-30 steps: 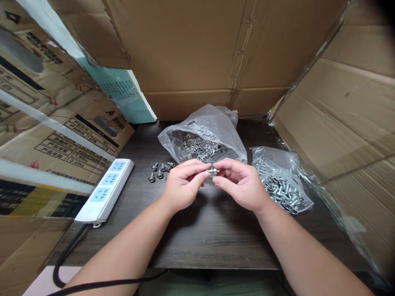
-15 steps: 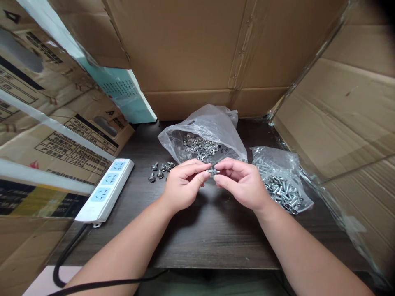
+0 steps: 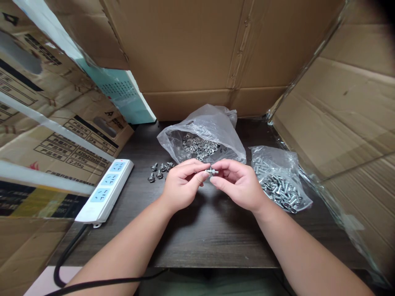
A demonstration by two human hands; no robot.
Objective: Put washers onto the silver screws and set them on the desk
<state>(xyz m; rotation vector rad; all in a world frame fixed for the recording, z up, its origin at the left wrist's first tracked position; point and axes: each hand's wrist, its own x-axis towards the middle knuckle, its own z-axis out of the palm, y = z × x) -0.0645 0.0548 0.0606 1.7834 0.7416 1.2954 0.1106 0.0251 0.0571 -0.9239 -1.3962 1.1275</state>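
A small silvery bolt lies roughly level between my hands above the table, its tip to the right. It carries a washer and what looks like a nut. My left hand is closed, pinching its left end between thumb and index finger and hiding the head. My right hand is closed around the middle, index finger above and thumb below, near the washer. Just behind my hands lies an open clear plastic bag of loose washers. Several bolts with washers stand left of my left hand.
Right of my right hand lies a second plastic bag with many loose bolts. A white power strip with a black cable is at the left. Cardboard walls enclose the dark table; a light-blue book leans back left.
My right thumb and index finger have moved slightly left along the bolt, baring more of its tip. My left hand keeps its pinch.
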